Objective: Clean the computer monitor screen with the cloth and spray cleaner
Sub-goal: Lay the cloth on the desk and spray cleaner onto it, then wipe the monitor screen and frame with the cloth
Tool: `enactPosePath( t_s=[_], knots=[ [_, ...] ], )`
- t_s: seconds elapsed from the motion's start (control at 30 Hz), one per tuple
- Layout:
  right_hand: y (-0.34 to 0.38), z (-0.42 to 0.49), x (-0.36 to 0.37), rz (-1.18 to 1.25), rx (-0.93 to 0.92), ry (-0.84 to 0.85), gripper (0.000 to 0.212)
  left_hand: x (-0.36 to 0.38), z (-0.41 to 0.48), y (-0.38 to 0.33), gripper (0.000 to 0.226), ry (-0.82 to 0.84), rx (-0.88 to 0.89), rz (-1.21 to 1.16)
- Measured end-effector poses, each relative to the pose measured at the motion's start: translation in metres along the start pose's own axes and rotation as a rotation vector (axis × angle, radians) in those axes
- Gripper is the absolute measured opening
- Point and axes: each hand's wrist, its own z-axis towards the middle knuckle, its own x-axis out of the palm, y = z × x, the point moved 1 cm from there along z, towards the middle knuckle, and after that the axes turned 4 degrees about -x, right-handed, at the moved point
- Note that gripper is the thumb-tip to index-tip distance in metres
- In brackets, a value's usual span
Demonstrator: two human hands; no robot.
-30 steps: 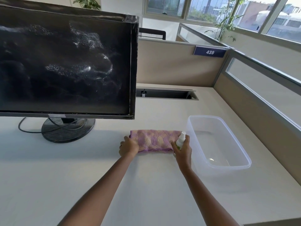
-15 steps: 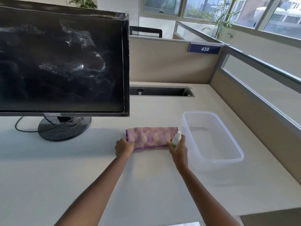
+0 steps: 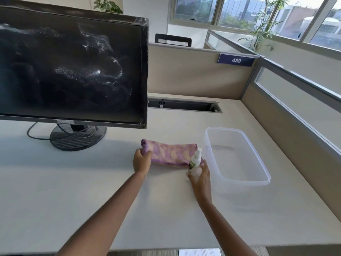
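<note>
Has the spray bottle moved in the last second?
No. The spray bottle in the right hand sits just as close to the left wall of the tub, at the right end of the cloth.

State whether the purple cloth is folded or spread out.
Folded: the purple towelling cloth lies as a thick narrow bundle, rolled edge showing.

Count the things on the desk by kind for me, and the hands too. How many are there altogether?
monitor: 1
purple cloth: 1
spray bottle: 1
clear plastic tub: 1
hands: 2, the left hand gripping the purple cloth and the right hand holding the spray bottle
Total: 6
</note>
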Motion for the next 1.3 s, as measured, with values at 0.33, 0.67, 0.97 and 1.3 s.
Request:
enactPosePath(
  t_s=[0.33,0.67,0.97,1.3],
  knots=[
    [0.043,-0.012,-0.018,-0.084,-0.230,-0.204,0.058,-0.027,-0.003,-0.052,0.008,-0.054,0.278,-0.115],
    [0.154,0.008,0.014,-0.154,-0.489,-0.112,0.032,-0.098,-0.002,-0.097,0.014,0.154,0.688,-0.017],
    [0.250,0.012,0.082,0.147,-0.356,0.121,0.018,-0.187,0.005,-0.130,0.024,0.276,0.850,0.172],
    [0.314,-0.048,0.162,0.247,-0.491,-0.157,0.003,-0.253,0.002,-0.118,0.018,0.150,0.694,0.149]
  ],
)
